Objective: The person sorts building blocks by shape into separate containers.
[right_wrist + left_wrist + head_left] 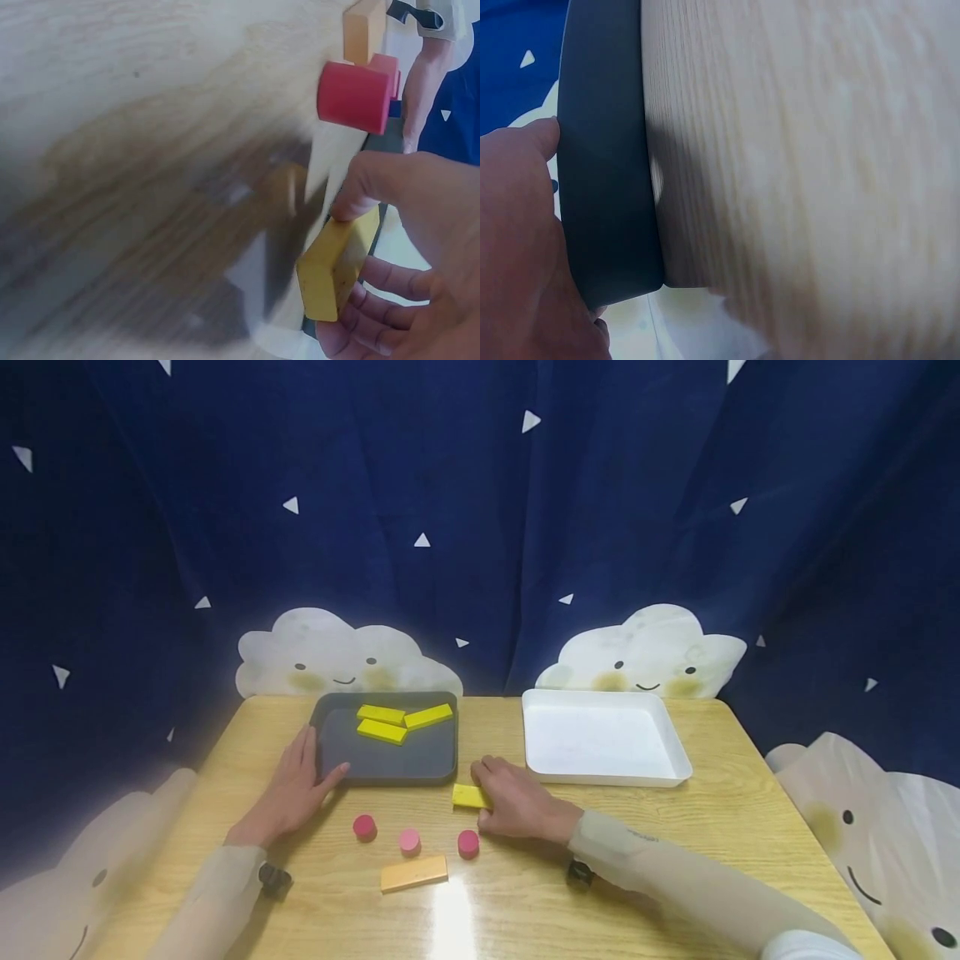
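Note:
My right hand (517,797) pinches a yellow rectangular block (469,796) low over the table, between the two trays. In the right wrist view, the thumb lies on one side of this yellow block (334,270) and the fingers on the other. My left hand (296,785) rests with spread, fairly straight fingers at the near left corner of the dark grey tray (390,768); its thumb (546,136) lies at the tray's rim in the left wrist view. Inside that tray lie three yellow blocks (382,731), close together toward the back.
A red cylinder (364,827), a pink cylinder (409,842) and another red cylinder (468,844) stand in front of the grey tray. Nearer me lies an orange block (414,873). The white tray (600,739) sits at the back right, before a dark blue curtain (480,527).

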Tool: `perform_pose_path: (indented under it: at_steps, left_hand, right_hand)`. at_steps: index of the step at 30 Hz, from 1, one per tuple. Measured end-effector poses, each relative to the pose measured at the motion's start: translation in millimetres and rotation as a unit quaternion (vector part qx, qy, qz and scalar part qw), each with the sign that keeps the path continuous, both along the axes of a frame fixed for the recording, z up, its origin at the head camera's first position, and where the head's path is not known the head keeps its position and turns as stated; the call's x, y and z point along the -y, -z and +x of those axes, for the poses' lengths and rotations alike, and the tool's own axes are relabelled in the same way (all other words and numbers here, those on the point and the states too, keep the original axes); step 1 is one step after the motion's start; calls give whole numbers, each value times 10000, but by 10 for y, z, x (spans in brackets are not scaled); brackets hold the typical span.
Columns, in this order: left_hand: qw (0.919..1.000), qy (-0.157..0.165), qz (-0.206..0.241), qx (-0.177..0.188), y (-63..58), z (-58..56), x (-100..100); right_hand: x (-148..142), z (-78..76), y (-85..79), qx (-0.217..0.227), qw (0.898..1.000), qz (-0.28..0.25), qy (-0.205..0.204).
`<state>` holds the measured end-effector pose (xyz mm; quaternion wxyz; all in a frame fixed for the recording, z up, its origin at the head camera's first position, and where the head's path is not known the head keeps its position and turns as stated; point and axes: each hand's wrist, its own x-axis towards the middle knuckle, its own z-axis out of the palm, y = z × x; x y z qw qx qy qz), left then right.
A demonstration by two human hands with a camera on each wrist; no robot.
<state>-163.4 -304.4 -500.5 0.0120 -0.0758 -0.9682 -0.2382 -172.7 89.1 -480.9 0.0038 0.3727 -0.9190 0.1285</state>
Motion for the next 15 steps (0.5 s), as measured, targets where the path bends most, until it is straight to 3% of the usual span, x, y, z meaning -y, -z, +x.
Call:
perform_pose_path:
  at_steps: [7,15]
  left_hand:
    - [10000,1,1,34,2,4,9]
    - [10000,3,-3,25,9,-5,13]
  right_hand:
    - [-9,-4,-143,-41,10000,-46,-28]
    - [8,-42,-311,-972,9943,-137,-415]
